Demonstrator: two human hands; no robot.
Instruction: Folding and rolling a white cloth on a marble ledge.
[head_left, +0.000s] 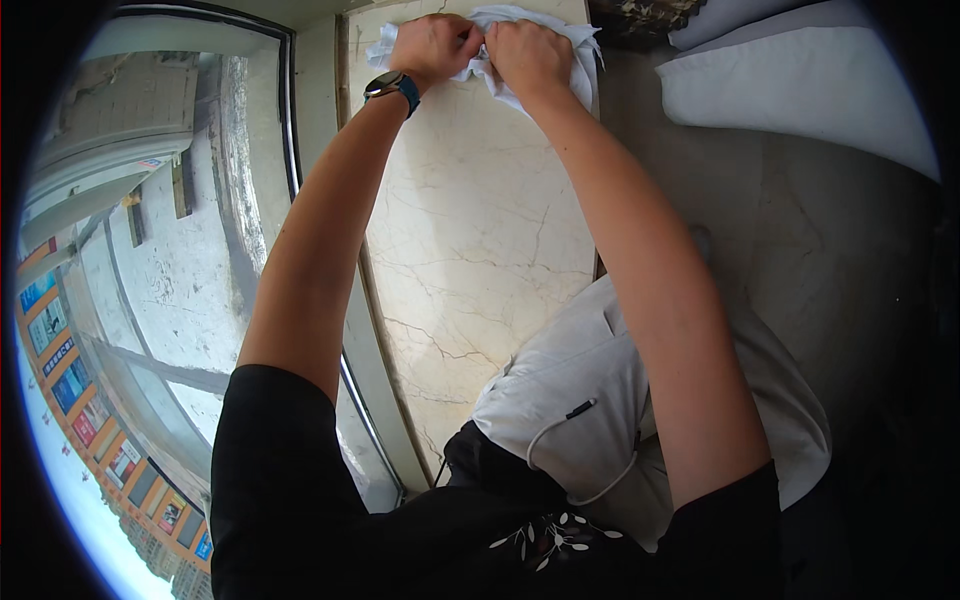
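Note:
My left hand (437, 46) and my right hand (529, 54) are side by side at the top of the view, fingers curled on a crumpled white cloth (581, 71). The cloth lies on the far end of a cream marble window sill (480, 210) with brown veins. Some of it sticks out to the left of my left hand, and more spreads to the right of my right hand. My fingertips are hidden in the folds. A watch with a dark strap (390, 84) is on my left wrist.
A window frame (289, 112) and glass run along the left, with buildings outside. White fabric (780, 79) hangs at the upper right, beside a dark patterned fabric (645, 19). My leg in light trousers (570, 375) rests against the sill's near right edge.

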